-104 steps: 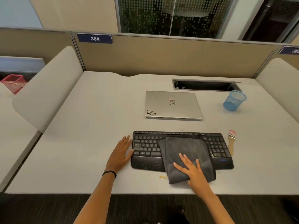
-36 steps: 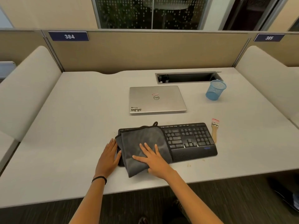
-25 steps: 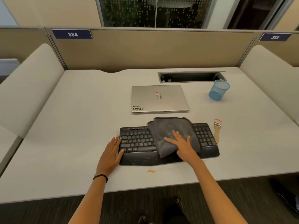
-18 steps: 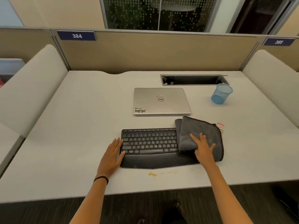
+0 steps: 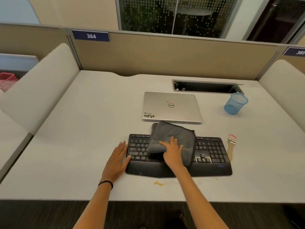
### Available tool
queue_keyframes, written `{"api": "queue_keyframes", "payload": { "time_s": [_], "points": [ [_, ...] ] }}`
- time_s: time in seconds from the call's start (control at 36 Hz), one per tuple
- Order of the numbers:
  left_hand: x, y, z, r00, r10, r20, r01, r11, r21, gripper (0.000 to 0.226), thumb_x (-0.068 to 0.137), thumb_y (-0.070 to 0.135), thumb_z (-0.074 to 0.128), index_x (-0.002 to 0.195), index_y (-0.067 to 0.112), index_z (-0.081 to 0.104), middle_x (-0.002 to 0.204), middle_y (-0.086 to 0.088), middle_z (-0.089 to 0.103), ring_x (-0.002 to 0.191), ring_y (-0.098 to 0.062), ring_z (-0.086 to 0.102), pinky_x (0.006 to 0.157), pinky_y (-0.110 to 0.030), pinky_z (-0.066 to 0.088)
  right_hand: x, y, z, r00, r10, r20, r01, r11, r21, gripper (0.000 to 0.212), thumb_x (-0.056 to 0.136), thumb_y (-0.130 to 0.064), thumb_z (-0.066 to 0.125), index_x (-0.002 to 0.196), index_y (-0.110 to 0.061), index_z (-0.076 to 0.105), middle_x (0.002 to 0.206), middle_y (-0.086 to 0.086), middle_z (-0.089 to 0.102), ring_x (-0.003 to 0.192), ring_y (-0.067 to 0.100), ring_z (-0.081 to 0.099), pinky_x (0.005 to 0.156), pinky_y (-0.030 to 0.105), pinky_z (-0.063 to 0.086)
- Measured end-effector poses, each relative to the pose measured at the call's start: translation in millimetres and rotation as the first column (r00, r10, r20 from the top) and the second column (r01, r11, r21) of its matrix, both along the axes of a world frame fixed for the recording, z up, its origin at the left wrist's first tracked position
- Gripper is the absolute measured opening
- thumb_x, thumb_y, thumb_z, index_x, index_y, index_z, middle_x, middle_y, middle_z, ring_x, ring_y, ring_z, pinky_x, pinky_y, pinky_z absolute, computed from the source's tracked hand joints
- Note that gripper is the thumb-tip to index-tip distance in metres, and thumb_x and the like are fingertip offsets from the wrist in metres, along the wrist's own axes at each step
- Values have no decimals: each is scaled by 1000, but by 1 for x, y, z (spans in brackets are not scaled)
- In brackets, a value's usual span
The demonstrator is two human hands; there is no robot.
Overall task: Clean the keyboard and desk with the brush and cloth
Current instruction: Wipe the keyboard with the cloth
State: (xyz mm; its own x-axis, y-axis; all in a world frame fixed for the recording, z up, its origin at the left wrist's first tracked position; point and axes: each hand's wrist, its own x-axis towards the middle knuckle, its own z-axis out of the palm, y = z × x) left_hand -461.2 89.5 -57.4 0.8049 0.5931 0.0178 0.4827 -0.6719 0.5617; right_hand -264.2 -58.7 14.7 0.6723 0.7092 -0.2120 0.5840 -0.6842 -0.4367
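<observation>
A pale grey bench [image 5: 82,129] filled most of the view, closed at the back by a tan partition [image 5: 165,57] and flanked by two rounded off-white side dividers, one at the left [image 5: 41,83] and one at the right [image 5: 283,83]. A silver laptop [image 5: 171,107] lay with its lid down near the middle of the bench, and behind it to the right a long cable slot [image 5: 206,87] was cut into the surface.

The black keyboard [image 5: 211,154] sat just in front of the laptop, near the front edge of the bench. The grey cloth [image 5: 171,131], folded, lay draped across the keyboard's middle keys, its far edge reaching past the keyboard's back edge to the front of the laptop.

The right grip [image 5: 172,152] was released, its fingers straight and spread, pressing flat on the cloth. The left grip [image 5: 118,159] was likewise released; it rested palm down on the bench with its fingers straight, touching the keyboard's left end.

A blue mesh cup [image 5: 235,104] stood upright by the right end of the cable slot. A blue plate reading 384 [image 5: 90,36] was fixed to the partition's top left. The brush [image 5: 231,146], with a wooden handle and pink bristles pointing away, lay on the bench just beside the keyboard's right end.

A dark band [image 5: 105,183] circled the left wrist. A small yellow smear [image 5: 158,183] marked the bench in front of the keyboard.
</observation>
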Motion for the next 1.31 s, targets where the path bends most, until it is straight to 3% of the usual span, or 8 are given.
{"api": "queue_keyframes", "payload": {
  "time_s": [0.11, 0.22, 0.44, 0.61, 0.75, 1.06, 1.17, 1.31],
  "points": [
    [0, 3, -2, 1000, -7, -3, 7, 1000, 12, 78, 86, 71, 3, 148, 23, 7, 154, 12, 0, 141, 4, -8, 112, -12, -10, -32, 27, 1, 966, 260, 10, -259, 964, -54, 71, 86, 5, 41, 143, -35, 29, 156, 16, -3, 143, 32, -9, 112, 55, -8],
    [-2, 4, -6, 1000, 10, -6, -10, 1000, -8, 72, 88, 58, 11, 147, 17, 4, 153, 8, 1, 144, -9, 2, 118, -25, 0, -51, 33, -1, 894, 446, 30, -442, 892, -98, 72, 87, 4, 40, 145, -36, 23, 156, 12, -9, 143, 30, -13, 111, 56, -11],
    [0, -2, 3, 997, -4, 74, 6, 1000, -19, 68, 88, 70, 7, 144, 32, 8, 151, 18, 2, 141, 2, 0, 111, -9, -7, -9, -18, -14, 785, 618, 45, -619, 785, 13, 81, 77, 14, 41, 138, -39, 37, 155, -15, 5, 143, 8, -8, 113, 50, -14],
    [-1, 2, 0, 999, -22, 44, 22, 1000, -4, 76, 87, 71, 6, 148, 26, 9, 155, 13, 3, 140, 7, -9, 114, -14, -6, 37, -74, -15, 890, 453, 53, -454, 891, 4, 90, 70, 17, 40, 133, -48, 38, 151, -23, 4, 139, 0, -10, 110, 58, -15],
    [-1, 3, -1, 999, -29, 24, 29, 1000, 9, 77, 88, 71, 6, 149, 25, 10, 155, 13, 3, 142, 4, -8, 114, -14, -7, 63, -116, -14, 991, 114, 63, -118, 991, 58, 89, 71, 18, 42, 131, -48, 38, 152, -19, 11, 142, 7, -1, 105, 57, -20],
    [-1, 2, 0, 998, -37, 43, 36, 999, 10, 75, 87, 73, 6, 147, 28, 8, 154, 12, 4, 143, 1, -5, 114, -15, -7, 43, -136, -19, 921, -387, 50, 384, 921, 67, 75, 84, 11, 49, 141, -35, 34, 157, 4, 8, 145, 21, -1, 106, 67, -5],
    [-1, 3, 0, 999, -33, 41, 32, 999, 6, 74, 86, 73, 6, 146, 29, 7, 155, 13, 4, 143, 1, -5, 114, -15, -7, 17, -121, -19, 932, -360, 44, 358, 933, 44, 76, 86, 9, 48, 143, -37, 26, 157, 3, 1, 144, 22, -7, 105, 67, -2],
    [-1, 2, 1, 998, -35, 45, 34, 999, 13, 72, 87, 72, 7, 146, 30, 8, 154, 13, 4, 140, 7, -9, 113, -13, -8, -11, -97, -19, 990, -127, 59, 129, 991, -27, 81, 87, 7, 46, 144, -42, 16, 156, -2, -11, 143, 21, -15, 107, 64, -4]
  ]
}}
